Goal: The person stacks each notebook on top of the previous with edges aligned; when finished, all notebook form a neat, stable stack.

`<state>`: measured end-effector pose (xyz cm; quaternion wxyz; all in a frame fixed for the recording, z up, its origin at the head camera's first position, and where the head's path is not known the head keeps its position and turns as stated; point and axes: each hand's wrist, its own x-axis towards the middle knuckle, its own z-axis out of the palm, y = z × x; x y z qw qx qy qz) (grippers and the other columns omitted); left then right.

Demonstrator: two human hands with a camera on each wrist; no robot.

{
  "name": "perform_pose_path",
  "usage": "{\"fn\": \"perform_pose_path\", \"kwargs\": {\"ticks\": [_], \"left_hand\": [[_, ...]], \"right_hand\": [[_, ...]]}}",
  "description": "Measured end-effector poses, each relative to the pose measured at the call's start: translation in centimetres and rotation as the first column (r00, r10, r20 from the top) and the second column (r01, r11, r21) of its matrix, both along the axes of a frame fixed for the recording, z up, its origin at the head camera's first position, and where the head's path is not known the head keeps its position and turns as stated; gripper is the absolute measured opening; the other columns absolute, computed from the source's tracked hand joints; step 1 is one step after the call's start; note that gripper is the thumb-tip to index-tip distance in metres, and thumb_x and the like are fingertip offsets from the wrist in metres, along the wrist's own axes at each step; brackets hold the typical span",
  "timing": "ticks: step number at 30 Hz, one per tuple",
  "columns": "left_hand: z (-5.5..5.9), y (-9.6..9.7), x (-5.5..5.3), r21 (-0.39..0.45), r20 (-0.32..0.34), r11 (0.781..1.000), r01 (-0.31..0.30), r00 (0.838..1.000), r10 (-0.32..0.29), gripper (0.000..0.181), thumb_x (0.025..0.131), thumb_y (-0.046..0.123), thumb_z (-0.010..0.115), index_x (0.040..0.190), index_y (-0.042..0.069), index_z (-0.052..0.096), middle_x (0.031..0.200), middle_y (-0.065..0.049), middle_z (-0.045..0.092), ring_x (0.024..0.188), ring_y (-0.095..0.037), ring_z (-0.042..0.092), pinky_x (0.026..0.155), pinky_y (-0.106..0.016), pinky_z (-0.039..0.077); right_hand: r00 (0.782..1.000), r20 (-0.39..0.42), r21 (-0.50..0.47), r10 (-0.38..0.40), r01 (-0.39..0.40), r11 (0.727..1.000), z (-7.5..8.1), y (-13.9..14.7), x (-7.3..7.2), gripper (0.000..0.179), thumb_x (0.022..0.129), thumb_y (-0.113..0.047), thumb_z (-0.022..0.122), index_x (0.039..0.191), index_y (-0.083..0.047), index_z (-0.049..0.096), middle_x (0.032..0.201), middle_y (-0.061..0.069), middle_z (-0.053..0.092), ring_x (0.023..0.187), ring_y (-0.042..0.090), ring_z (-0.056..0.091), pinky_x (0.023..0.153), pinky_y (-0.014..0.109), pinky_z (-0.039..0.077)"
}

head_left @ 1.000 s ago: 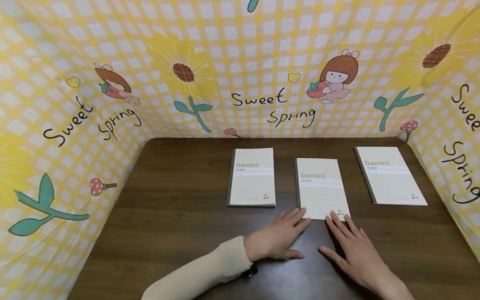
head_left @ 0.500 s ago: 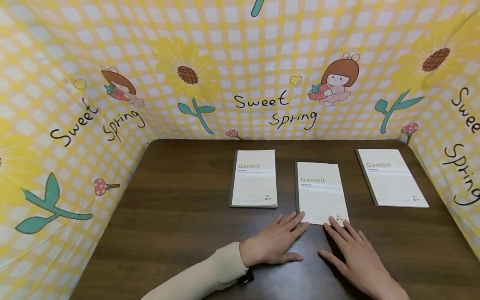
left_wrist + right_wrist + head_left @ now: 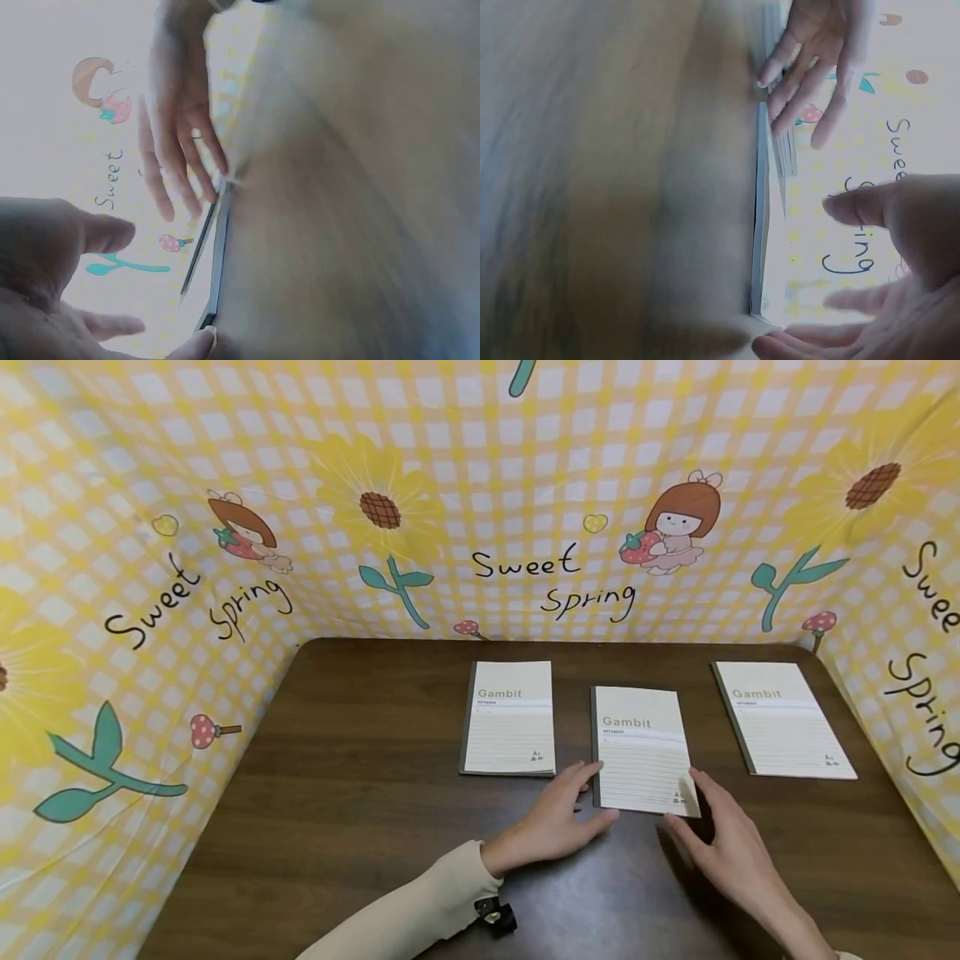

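In the head view three pale notebooks with dark spines lie flat on the table. The middle notebook (image 3: pixel 641 752) sits between my hands, a little nearer than the others. My left hand (image 3: pixel 551 818) has its fingertips at that notebook's left edge, and its thumb points toward the front edge. On the other side my right hand (image 3: pixel 731 843) brings its fingers to the right edge, thumb near the front right corner. Both hands are loosely spread, not curled round the notebook. The right wrist view catches the notebook's thin edge (image 3: pixel 760 217) beside the right fingertips.
A left notebook (image 3: pixel 510 718) and a right notebook (image 3: pixel 783 718) flank the middle one on the dark wooden table (image 3: pixel 352 793). Yellow checked cloth (image 3: pixel 517 460) with printed flowers walls in the back and sides. A black device (image 3: pixel 497 917) hangs at the left wrist.
My hands have shifted from lying with fingertips on the middle notebook's front end to its left and right edges. The notebook slid slightly toward me earlier. The other notebooks stay put.
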<state>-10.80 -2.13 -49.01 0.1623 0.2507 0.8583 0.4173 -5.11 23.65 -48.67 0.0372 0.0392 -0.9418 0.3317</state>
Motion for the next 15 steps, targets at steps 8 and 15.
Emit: {"fn": "perform_pose_path", "kwargs": {"ticks": [8, 15], "left_hand": [[0.0, 0.7, -0.3, 0.177, 0.203, 0.971, -0.158, 0.972, 0.121, 0.069, 0.100, 0.031, 0.071, 0.158, 0.007, 0.043, 0.158, -0.019, 0.050, 0.135, -0.037, 0.059, 0.093, -0.027, 0.058], [0.1, 1.1, 0.1, 0.362, 0.482, 0.855, -0.371, 0.860, 0.169, 0.076, 0.093, 0.014, 0.077, 0.158, 0.004, 0.041, 0.160, -0.021, 0.047, 0.143, -0.041, 0.049, 0.115, -0.052, 0.047]], "right_hand": [[0.969, 0.228, -0.194, -0.091, 0.136, 0.972, 0.1, 0.9, -0.8, 0.083, 0.103, -0.028, 0.068, 0.162, 0.008, 0.023, 0.154, 0.041, 0.042, 0.131, 0.054, 0.057, 0.090, 0.034, 0.061], [0.899, 0.428, -0.409, -0.093, 0.285, 0.867, 0.3, 1.4, -1.2, 0.089, 0.106, -0.028, 0.062, 0.167, 0.001, 0.003, 0.161, 0.034, 0.039, 0.110, -0.007, 0.062, 0.081, 0.005, 0.048]]}}
